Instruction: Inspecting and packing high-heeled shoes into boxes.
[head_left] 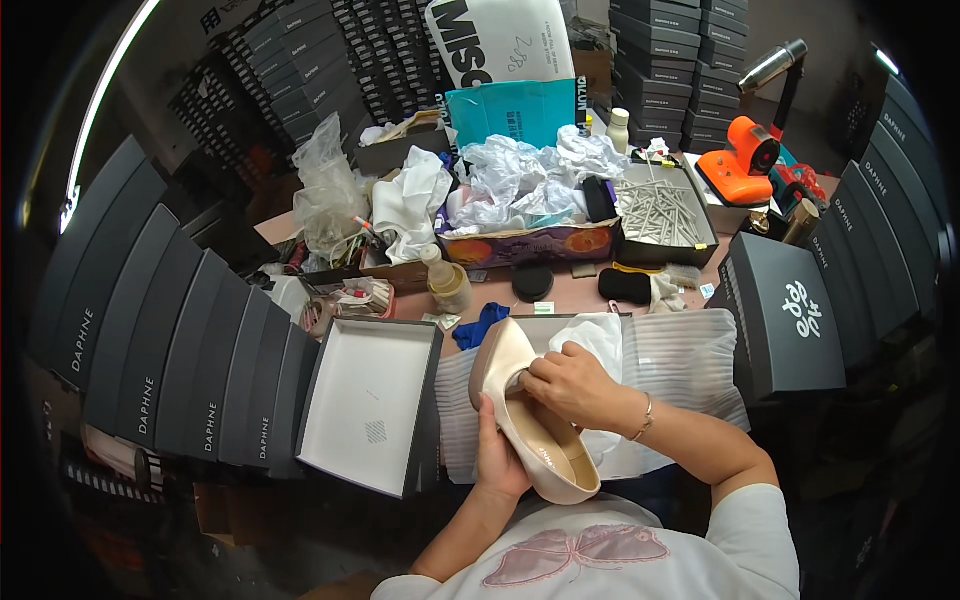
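My left hand (500, 455) is wrapped around the side of a cream pump shoe (510, 350). The shoe is tilted, its toe pointing away from me and its heel end close to my shirt. At the opening near the toe, the fingers of my right hand (575, 385) are pinched together. A small greyish bit shows by those fingertips, but what it is I cannot make out. Behind the right hand lies white tissue paper (600, 335). Ribbed clear cushioning wrap (690, 360) spreads out on both sides beneath the shoe.
An open white-lined box part (365, 400) lies left of the shoe. Dark shoe boxes (215, 350) line the left, with another (795, 320) at right. Beyond are a pump bottle (448, 280), a blue cloth (482, 327), crumpled paper (520, 175), a box of grey sticks (665, 205) and an orange tape dispenser (740, 165).
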Available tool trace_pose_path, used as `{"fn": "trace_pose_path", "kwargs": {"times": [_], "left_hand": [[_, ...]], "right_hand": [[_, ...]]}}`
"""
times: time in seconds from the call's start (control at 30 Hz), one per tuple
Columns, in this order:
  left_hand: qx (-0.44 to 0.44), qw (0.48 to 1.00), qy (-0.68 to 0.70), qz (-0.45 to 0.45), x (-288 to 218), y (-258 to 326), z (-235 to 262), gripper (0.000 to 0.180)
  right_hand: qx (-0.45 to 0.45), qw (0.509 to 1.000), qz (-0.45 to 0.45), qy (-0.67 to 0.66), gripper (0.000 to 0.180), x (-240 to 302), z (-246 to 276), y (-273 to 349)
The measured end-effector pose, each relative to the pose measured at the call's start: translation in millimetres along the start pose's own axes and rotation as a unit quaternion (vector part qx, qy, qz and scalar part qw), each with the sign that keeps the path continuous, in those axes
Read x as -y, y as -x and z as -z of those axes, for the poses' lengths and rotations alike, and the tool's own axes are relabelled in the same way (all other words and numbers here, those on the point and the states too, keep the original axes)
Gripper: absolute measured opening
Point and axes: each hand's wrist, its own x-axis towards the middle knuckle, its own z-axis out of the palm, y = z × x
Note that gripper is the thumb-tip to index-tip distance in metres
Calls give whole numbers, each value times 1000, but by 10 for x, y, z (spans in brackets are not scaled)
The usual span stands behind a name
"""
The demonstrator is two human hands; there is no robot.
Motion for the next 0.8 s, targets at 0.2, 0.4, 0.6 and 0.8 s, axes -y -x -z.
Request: {"fn": "trace_pose_path", "kwargs": {"times": [0.2,0.4,0.6,0.8], "left_hand": [[-44,999,15,6,138,130,88,71],[-47,998,18,-46,-92,123,457,73],[-37,999,-1,8,63,108,357,73],[7,998,20,53,121,193,305,72]], "right_hand": [[32,992,-57,-105,13,193,-212,158],[-7,925,-291,-245,18,275,75,568],[-84,987,-56,-125,18,281,-78,194],[-82,991,90,-53,23,95,-264,232]]}}
